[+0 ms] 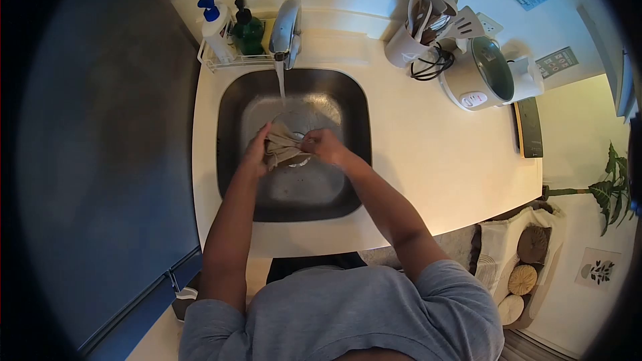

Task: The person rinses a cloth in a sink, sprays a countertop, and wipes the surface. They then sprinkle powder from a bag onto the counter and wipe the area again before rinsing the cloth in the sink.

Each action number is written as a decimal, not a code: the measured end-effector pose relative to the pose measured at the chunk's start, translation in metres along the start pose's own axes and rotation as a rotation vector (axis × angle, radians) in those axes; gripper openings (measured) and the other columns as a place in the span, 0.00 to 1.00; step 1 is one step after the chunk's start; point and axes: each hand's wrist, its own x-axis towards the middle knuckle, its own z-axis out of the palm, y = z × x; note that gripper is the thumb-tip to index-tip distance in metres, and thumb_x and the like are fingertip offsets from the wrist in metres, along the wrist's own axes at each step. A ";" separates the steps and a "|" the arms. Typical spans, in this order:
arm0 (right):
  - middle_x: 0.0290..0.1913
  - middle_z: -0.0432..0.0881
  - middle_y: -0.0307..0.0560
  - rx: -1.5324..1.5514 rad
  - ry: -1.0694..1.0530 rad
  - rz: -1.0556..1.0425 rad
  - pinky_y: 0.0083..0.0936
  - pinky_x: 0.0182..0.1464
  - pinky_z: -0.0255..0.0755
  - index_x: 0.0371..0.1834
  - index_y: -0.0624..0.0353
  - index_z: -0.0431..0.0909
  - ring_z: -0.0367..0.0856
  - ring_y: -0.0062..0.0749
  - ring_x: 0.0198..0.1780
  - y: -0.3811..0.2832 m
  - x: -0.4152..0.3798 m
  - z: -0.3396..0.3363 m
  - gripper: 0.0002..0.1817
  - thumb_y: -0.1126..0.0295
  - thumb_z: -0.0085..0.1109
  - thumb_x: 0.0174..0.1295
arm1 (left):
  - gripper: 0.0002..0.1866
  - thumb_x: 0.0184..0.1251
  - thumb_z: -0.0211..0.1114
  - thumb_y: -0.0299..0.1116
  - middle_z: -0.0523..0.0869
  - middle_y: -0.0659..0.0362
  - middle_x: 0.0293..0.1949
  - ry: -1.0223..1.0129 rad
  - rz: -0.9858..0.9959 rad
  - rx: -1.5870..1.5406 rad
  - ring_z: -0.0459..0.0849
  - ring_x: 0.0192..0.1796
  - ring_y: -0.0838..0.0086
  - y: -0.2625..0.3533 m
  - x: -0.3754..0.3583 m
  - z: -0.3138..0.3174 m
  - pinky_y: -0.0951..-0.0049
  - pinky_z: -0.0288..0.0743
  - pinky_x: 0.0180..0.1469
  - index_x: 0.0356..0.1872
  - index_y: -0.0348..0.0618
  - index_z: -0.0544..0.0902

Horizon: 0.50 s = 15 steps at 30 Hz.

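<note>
A beige cloth [283, 145] is bunched between my two hands over the metal sink [301, 197]. My left hand [257, 151] grips the cloth's left side, fingers pointing up along it. At the cloth's right side, my right hand [322, 145] pinches it with bent fingers. Water runs from the faucet [286, 30] into the basin, just behind the cloth. The drain lies partly hidden beneath the cloth and my right hand.
Behind the sink, a wire rack [217, 63] holds a white pump bottle [216, 32] and a green bottle [249, 32]. On the right stand a utensil holder [403, 47], a rice cooker [471, 83] and a black-and-yellow flat object [529, 127].
</note>
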 end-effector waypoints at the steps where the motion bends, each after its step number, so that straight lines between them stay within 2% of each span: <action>1: 0.34 0.80 0.44 0.001 0.002 0.000 0.28 0.42 0.69 0.37 0.59 0.79 0.75 0.30 0.45 -0.008 -0.007 -0.005 0.17 0.57 0.63 0.51 | 0.24 0.60 0.55 0.52 0.79 0.55 0.44 0.044 0.072 -0.047 0.79 0.44 0.68 0.000 0.007 -0.015 0.67 0.76 0.45 0.46 0.42 0.73; 3: 0.33 0.78 0.50 -0.006 0.244 -0.286 0.30 0.43 0.68 0.23 0.60 0.81 0.77 0.33 0.38 -0.020 -0.017 -0.010 0.11 0.63 0.65 0.45 | 0.25 0.59 0.56 0.54 0.78 0.55 0.46 0.086 0.143 -0.091 0.79 0.45 0.68 -0.009 0.017 -0.024 0.67 0.75 0.46 0.47 0.42 0.73; 4: 0.33 0.78 0.50 -0.005 0.247 -0.285 0.30 0.43 0.68 0.23 0.60 0.81 0.77 0.33 0.38 -0.020 -0.015 -0.002 0.11 0.63 0.65 0.45 | 0.26 0.60 0.55 0.53 0.77 0.55 0.47 0.070 0.124 -0.177 0.78 0.47 0.67 -0.016 0.018 -0.017 0.67 0.74 0.48 0.49 0.42 0.71; 6: 0.23 0.76 0.51 0.622 0.313 -0.489 0.30 0.42 0.68 0.23 0.63 0.78 0.77 0.37 0.32 -0.029 -0.003 0.032 0.12 0.64 0.64 0.44 | 0.27 0.60 0.54 0.52 0.76 0.55 0.49 0.055 0.105 -0.263 0.78 0.48 0.66 -0.032 0.028 -0.005 0.67 0.73 0.49 0.52 0.42 0.70; 7: 0.23 0.76 0.51 0.623 0.313 -0.488 0.30 0.42 0.68 0.23 0.63 0.78 0.77 0.37 0.32 -0.038 -0.004 0.052 0.12 0.64 0.64 0.44 | 0.25 0.60 0.54 0.50 0.77 0.57 0.46 -0.212 0.105 -0.373 0.78 0.45 0.68 -0.044 0.043 -0.002 0.68 0.73 0.48 0.50 0.42 0.71; 8: 0.23 0.76 0.53 0.420 0.410 -0.460 0.32 0.40 0.69 0.21 0.63 0.77 0.77 0.41 0.32 -0.050 -0.011 0.074 0.11 0.65 0.63 0.43 | 0.22 0.61 0.53 0.48 0.78 0.59 0.43 -0.480 0.103 -0.480 0.79 0.43 0.70 -0.055 0.058 -0.003 0.68 0.73 0.47 0.48 0.42 0.73; 9: 0.22 0.77 0.55 0.215 0.503 -0.429 0.34 0.39 0.69 0.19 0.64 0.76 0.77 0.45 0.31 -0.057 -0.014 0.084 0.10 0.66 0.62 0.41 | 0.22 0.61 0.53 0.48 0.78 0.59 0.43 -0.480 0.101 -0.480 0.79 0.43 0.70 -0.064 0.078 -0.008 0.68 0.73 0.47 0.48 0.42 0.73; 10: 0.22 0.77 0.55 0.218 0.499 -0.427 0.34 0.39 0.69 0.19 0.64 0.76 0.77 0.45 0.31 -0.055 -0.009 0.078 0.10 0.66 0.62 0.41 | 0.19 0.63 0.49 0.46 0.77 0.59 0.44 -0.847 0.279 -0.492 0.77 0.45 0.72 -0.073 0.098 -0.015 0.70 0.71 0.49 0.47 0.44 0.72; 11: 0.23 0.77 0.56 0.158 0.602 -0.490 0.36 0.37 0.70 0.17 0.64 0.76 0.77 0.47 0.30 -0.051 0.001 0.064 0.09 0.68 0.61 0.40 | 0.17 0.65 0.45 0.43 0.75 0.60 0.44 -1.208 0.462 -0.488 0.75 0.47 0.74 -0.079 0.105 -0.022 0.72 0.69 0.51 0.47 0.45 0.72; 12: 0.23 0.77 0.57 0.093 0.708 -0.554 0.37 0.35 0.70 0.16 0.63 0.75 0.77 0.49 0.29 -0.048 0.010 0.050 0.08 0.69 0.60 0.38 | 0.17 0.65 0.45 0.43 0.75 0.60 0.44 -1.204 0.463 -0.488 0.75 0.47 0.74 -0.068 0.082 -0.004 0.72 0.69 0.51 0.47 0.45 0.72; 13: 0.23 0.77 0.57 0.090 0.710 -0.555 0.37 0.35 0.70 0.16 0.63 0.75 0.77 0.49 0.29 -0.045 0.017 0.038 0.08 0.69 0.60 0.38 | 0.14 0.63 0.44 0.40 0.75 0.61 0.42 -0.605 0.231 -0.179 0.75 0.45 0.74 -0.044 0.039 0.035 0.72 0.69 0.51 0.43 0.45 0.72; 14: 0.23 0.77 0.57 0.060 0.791 -0.467 0.37 0.33 0.70 0.15 0.63 0.75 0.76 0.51 0.28 -0.042 0.023 0.029 0.08 0.69 0.59 0.38 | 0.12 0.60 0.44 0.37 0.75 0.62 0.40 -0.001 -0.006 0.123 0.74 0.43 0.75 -0.034 0.015 0.060 0.72 0.68 0.51 0.40 0.46 0.73; 15: 0.22 0.77 0.57 0.030 0.870 -0.375 0.38 0.30 0.69 0.15 0.63 0.75 0.76 0.53 0.27 -0.040 0.024 0.027 0.08 0.69 0.58 0.38 | 0.12 0.60 0.44 0.37 0.75 0.62 0.40 -0.002 -0.012 0.122 0.74 0.43 0.75 -0.044 0.023 0.063 0.72 0.68 0.51 0.40 0.46 0.73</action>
